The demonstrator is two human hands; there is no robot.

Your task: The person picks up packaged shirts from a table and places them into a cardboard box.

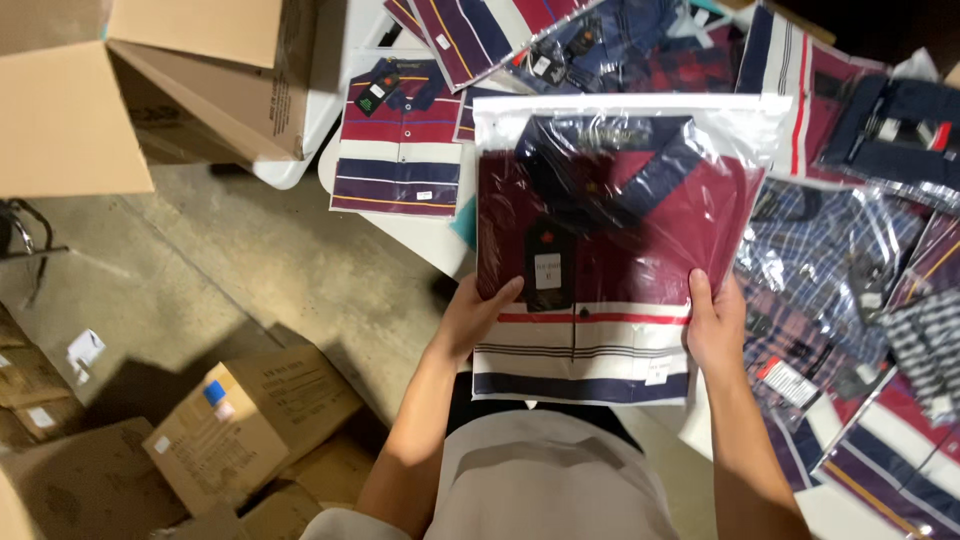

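I hold a folded maroon polo shirt (pixel 610 230) with a navy collar and white and navy stripes at the bottom, sealed in a clear plastic bag, flat in front of me. My left hand (pixel 478 315) grips its lower left edge, thumb on top. On the lower right edge, my right hand (pixel 714 322) grips it the same way. A dark hang tag (pixel 548 265) shows through the bag near my left thumb.
A white table (pixel 425 235) carries several more bagged shirts: a striped one (pixel 398 140) at left, plaid and striped ones (pixel 850 290) at right. Cardboard boxes stand at upper left (pixel 150 80) and on the concrete floor at lower left (pixel 250 420).
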